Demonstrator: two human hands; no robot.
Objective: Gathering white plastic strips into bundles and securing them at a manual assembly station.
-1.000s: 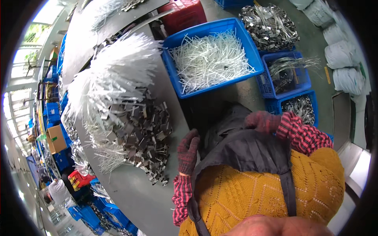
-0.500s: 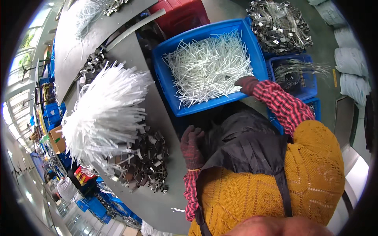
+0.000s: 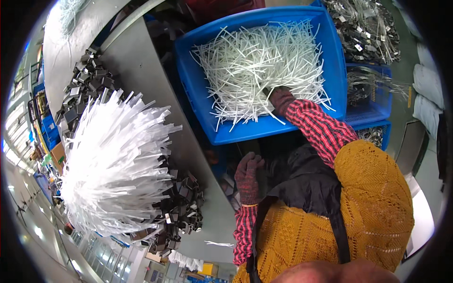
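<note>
My right hand [image 3: 281, 99], in a dark red glove, reaches into the blue bin [image 3: 222, 127] and digs into the heap of thin white plastic strips [image 3: 257, 61]; whether it grips any is hidden. My left hand [image 3: 246, 177], gloved the same, rests by the grey table's edge [image 3: 212, 207] with its fingers curled and nothing seen in it. On the table a big fan of white strips [image 3: 113, 165] stands out of a pile of small dark metal clips [image 3: 181, 214].
More dark clips [image 3: 87, 89] lie at the table's far left. Blue bins with metal parts [image 3: 365, 28] and wire bundles [image 3: 368, 85] stand to the right. White sacks [image 3: 427, 85] sit on the floor at far right. One loose strip [image 3: 219, 244] lies on the table near me.
My right hand has gone from my lap up into the blue bin and now sinks into the strips. My left hand has stayed by the table's edge. The view has shifted closer.
</note>
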